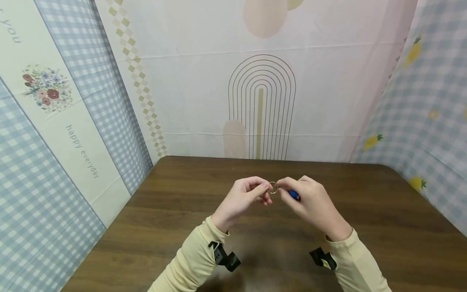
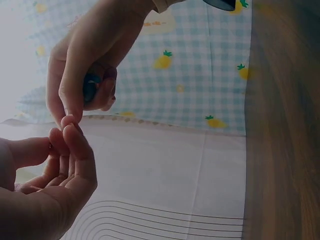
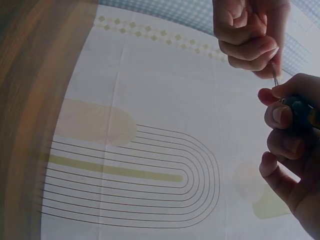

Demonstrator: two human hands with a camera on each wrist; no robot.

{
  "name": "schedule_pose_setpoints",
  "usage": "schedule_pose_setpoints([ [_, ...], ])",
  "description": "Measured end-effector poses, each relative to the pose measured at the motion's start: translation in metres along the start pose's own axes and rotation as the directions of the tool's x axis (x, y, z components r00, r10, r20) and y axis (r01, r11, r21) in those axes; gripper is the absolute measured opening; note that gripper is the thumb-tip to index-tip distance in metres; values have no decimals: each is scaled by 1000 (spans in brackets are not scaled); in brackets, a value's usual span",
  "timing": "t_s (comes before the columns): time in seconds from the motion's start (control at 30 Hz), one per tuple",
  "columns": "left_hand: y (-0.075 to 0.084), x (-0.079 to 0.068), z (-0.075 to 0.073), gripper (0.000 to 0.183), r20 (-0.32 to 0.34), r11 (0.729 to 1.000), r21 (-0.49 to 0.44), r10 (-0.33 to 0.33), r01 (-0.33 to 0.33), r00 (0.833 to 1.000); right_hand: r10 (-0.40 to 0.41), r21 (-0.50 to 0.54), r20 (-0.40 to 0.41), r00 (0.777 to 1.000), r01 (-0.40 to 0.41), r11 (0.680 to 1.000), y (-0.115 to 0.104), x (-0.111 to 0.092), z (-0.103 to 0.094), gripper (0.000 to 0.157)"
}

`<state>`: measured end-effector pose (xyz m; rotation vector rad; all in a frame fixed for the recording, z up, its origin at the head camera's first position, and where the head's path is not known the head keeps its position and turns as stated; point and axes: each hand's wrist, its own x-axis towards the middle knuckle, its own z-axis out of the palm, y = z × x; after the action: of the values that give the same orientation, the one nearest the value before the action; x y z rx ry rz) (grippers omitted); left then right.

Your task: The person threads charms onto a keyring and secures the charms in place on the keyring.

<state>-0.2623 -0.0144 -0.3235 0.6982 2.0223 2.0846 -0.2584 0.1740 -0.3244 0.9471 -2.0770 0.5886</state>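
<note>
Above the wooden table, both hands meet at a small thin metal ring [image 1: 273, 193], which looks like a key ring. My left hand [image 1: 243, 198] pinches its left side between thumb and forefinger. At its right side are the thumb and forefinger tips of my right hand [image 1: 311, 198]. A small blue keychain piece [image 1: 294, 195] sits within the curled right fingers and is mostly hidden. In the right wrist view this blue piece [image 3: 298, 111] shows an orange patch, and the ring [image 3: 275, 75] appears edge-on between the hands. The left wrist view barely shows the ring.
The brown wooden table [image 1: 175, 182] lies beneath both hands. Behind it hangs a pale cloth [image 1: 197, 97] with printed arches. Blue checked cloths hang at the left [image 1: 106, 81] and right [image 1: 438, 121]. A black camera is strapped to each wrist over yellow sleeves.
</note>
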Motion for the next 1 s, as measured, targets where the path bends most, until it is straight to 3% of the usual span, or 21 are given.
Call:
schedule_pose_setpoints([
  [0.27, 1, 1, 0, 29, 44, 998, -18, -52, 52, 998, -25, 37, 0, 1000, 25, 999, 1, -1, 2, 14],
  [0.43, 3, 0, 1, 24, 22, 998, 48, -46, 45, 999, -27, 36, -37, 999, 29, 999, 3, -1, 1, 8],
  [0.6, -2, 0, 5, 21, -36, 996, 81, 41, -38, 998, -22, 41, -43, 999, 24, 999, 3, -2, 3, 9],
  [0.77, -3, 0, 7, 18, -119, 989, 69, 142, -134, 983, -7, 40, -29, 1000, 9, 999, 1, -1, 4, 12],
  [0.9, -3, 0, 5, 19, -176, 982, 115, 170, -151, 970, -3, 23, -26, 1000, 4, 1000, 0, 0, 4, 17],
  [1.0, -3, 0, 4, 19, -183, 976, 145, 186, -161, 965, -9, 13, -28, 1000, 9, 1000, 1, 1, 4, 17],
])
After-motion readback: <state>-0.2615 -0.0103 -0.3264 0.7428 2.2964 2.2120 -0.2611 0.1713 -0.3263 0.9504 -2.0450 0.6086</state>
